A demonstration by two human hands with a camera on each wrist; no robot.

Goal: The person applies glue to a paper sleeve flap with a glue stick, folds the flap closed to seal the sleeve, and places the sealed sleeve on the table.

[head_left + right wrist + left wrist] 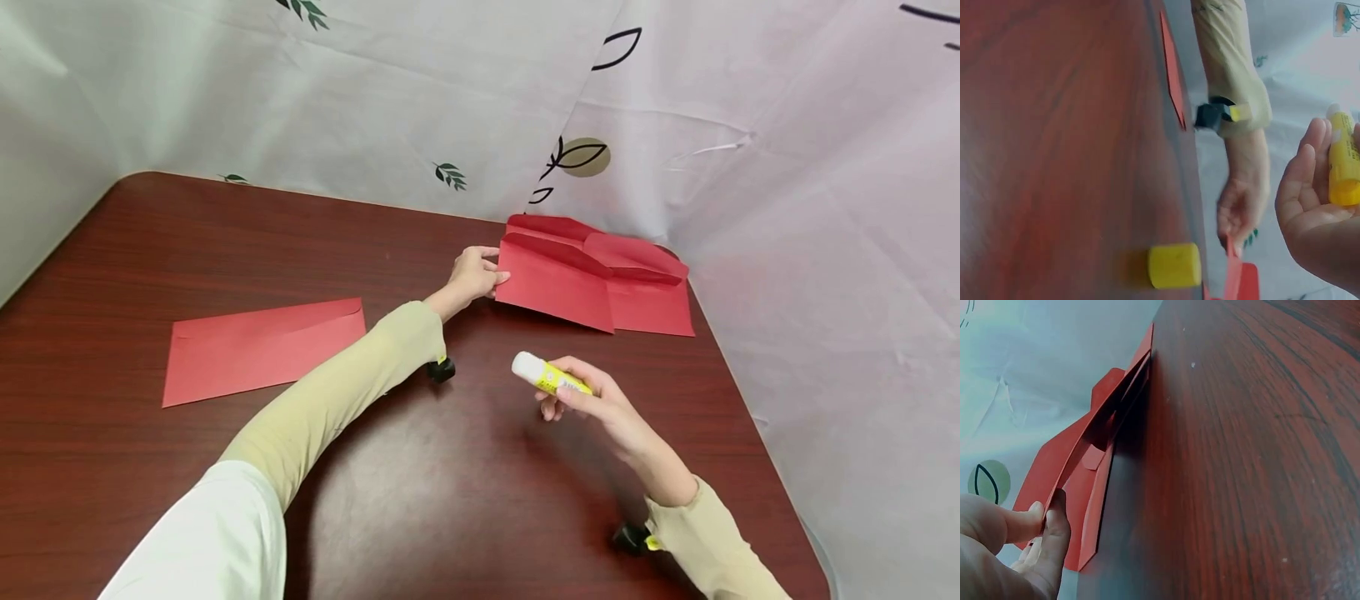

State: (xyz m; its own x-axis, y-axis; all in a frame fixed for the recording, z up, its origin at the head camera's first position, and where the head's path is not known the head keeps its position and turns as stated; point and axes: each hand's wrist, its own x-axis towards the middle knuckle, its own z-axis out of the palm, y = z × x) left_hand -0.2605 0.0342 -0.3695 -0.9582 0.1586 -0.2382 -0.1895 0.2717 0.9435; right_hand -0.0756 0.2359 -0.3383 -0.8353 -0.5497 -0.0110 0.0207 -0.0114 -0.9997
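Note:
My left hand (pixel 474 275) pinches the left edge of a red envelope (pixel 558 287) between thumb and fingers, its flap raised. In the left wrist view, this envelope (pixel 1075 453) tilts up off the table over other red paper. My right hand (pixel 600 400) holds a yellow glue stick (pixel 558 379) above the table, white end pointing left. In the right wrist view, the glue stick (pixel 1343 159) lies between thumb and fingers. A yellow cap (pixel 1174 265) stands on the table there; I do not make it out in the head view.
Another red envelope (pixel 262 346) lies flat at the left of the brown table (pixel 420 500). More red envelopes (pixel 652 304) lie at the back right corner. Patterned white curtains (pixel 375 100) hang along the table's edges. Black wrist cameras (pixel 441 369) sit under both sleeves.

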